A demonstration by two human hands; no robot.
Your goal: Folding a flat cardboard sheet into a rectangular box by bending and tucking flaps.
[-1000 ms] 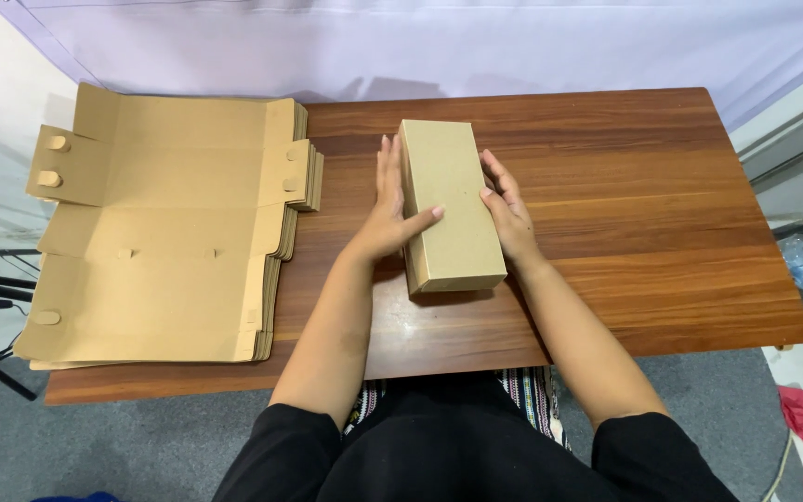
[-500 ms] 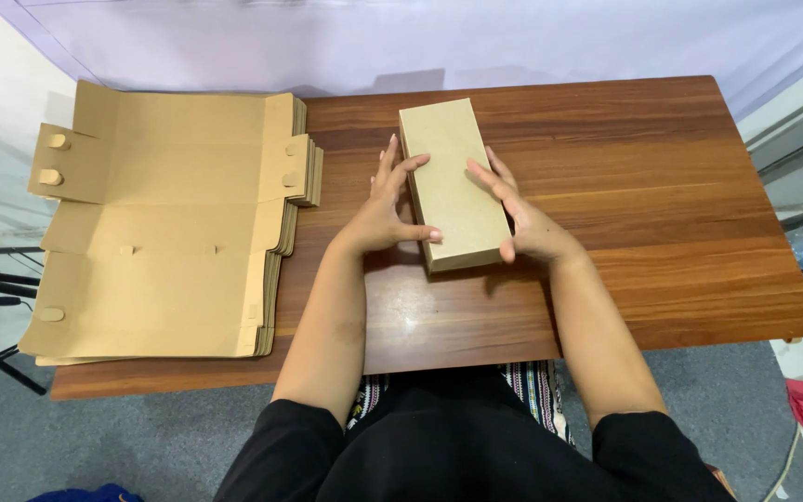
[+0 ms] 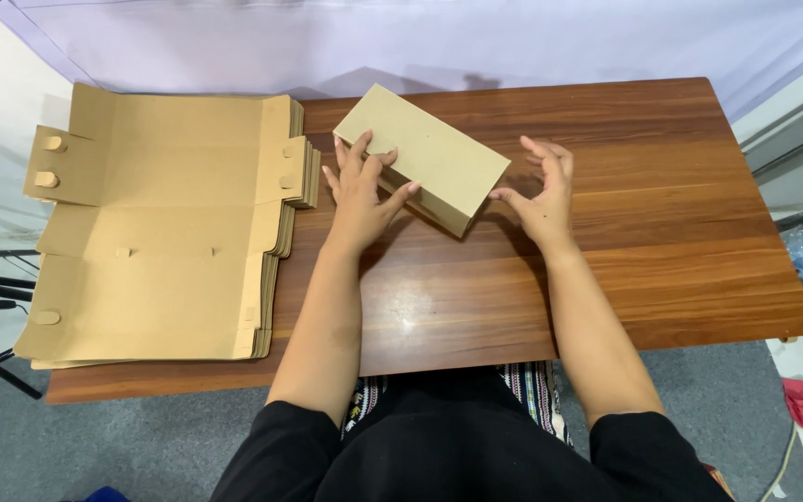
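Left hand (image 3: 362, 189) spread flat against closed cardboard box (image 3: 423, 156) (turned askew on wooden surface (image 3: 662, 232)); right hand (image 3: 543, 195) open, gripping nothing, just beside it.

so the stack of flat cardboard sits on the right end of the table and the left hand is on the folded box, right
Not quite. In the head view the stack of flat cardboard sits on the left end of the table, not the right. The left hand is indeed on the folded box.

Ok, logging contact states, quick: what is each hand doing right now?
Left hand: open, fingers resting on the closed brown cardboard box.
Right hand: open, holding nothing, thumb beside the box's end.
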